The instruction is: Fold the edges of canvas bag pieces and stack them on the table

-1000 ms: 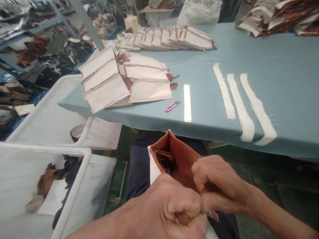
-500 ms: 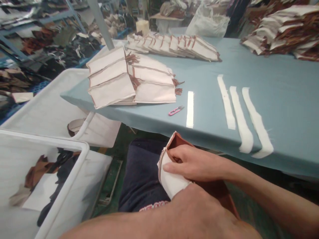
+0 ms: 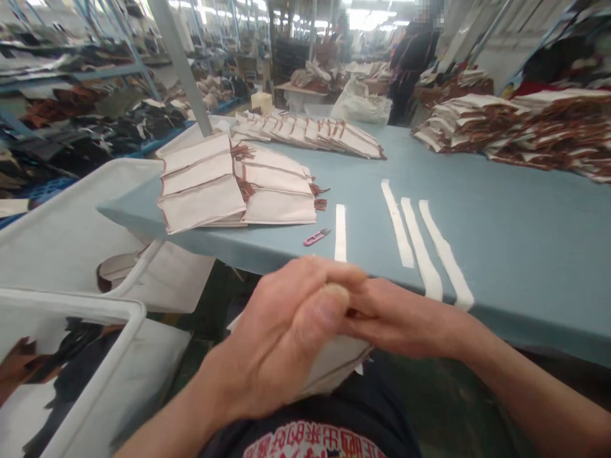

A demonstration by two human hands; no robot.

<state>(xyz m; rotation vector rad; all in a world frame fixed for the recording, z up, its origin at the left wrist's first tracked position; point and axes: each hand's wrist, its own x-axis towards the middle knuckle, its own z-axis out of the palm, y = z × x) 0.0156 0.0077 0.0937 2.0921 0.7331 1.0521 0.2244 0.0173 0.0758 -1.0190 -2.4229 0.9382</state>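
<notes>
A cream sewn piece (image 3: 329,369), like the pouches on the table, is bunched in my hands just off the table's front edge. My left hand (image 3: 281,331) closes over it from above, thumb pressed toward the right hand. My right hand (image 3: 396,315) grips it from the other side, with its fingertips hidden behind the left hand. Most of the piece is covered by my hands. Nearest beyond them on the table lie pink-handled thread snips (image 3: 316,238) and a short white strip (image 3: 340,232).
Stacked cream pouches (image 3: 200,184) with brown fringes lie on the blue-green table (image 3: 525,254), with another row (image 3: 310,133) behind. Several white strips (image 3: 396,222) lie right. Piled pieces (image 3: 477,121) stand back right. White bins (image 3: 138,312) flank the left. A person (image 3: 410,63) stands farther back.
My left hand has swung up and over the piece, meeting the right hand. The brown inside of the piece no longer shows. The camera view has tilted up.
</notes>
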